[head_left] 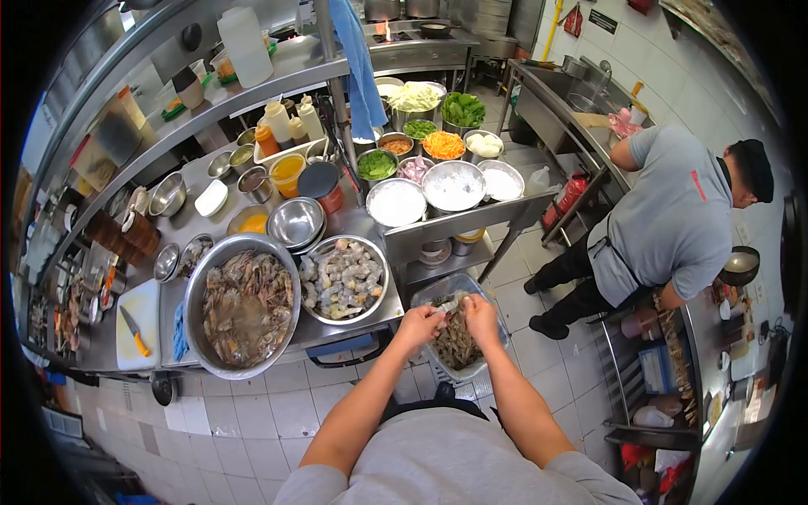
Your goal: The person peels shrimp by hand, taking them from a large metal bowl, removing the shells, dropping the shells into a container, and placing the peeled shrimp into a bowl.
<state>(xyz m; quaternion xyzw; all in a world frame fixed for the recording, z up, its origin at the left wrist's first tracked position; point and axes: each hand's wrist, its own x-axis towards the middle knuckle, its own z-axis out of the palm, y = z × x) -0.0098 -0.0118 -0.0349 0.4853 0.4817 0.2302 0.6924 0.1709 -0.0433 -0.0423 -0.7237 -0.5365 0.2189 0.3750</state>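
Observation:
Both my hands are raised over a clear plastic tub with whole grey-brown shrimp heaped inside. My left hand is closed on one end of a pale shrimp, and my right hand pinches its other end. To the left, a steel bowl contains peeled shrimp. Beside it stands a larger steel basin of shrimp heads and shells in cloudy liquid.
At the counter's left lie a white cutting board and an orange-handled knife. Ahead are pots of white powder and shredded carrot. A co-worker in grey stands at right, near a red fire extinguisher.

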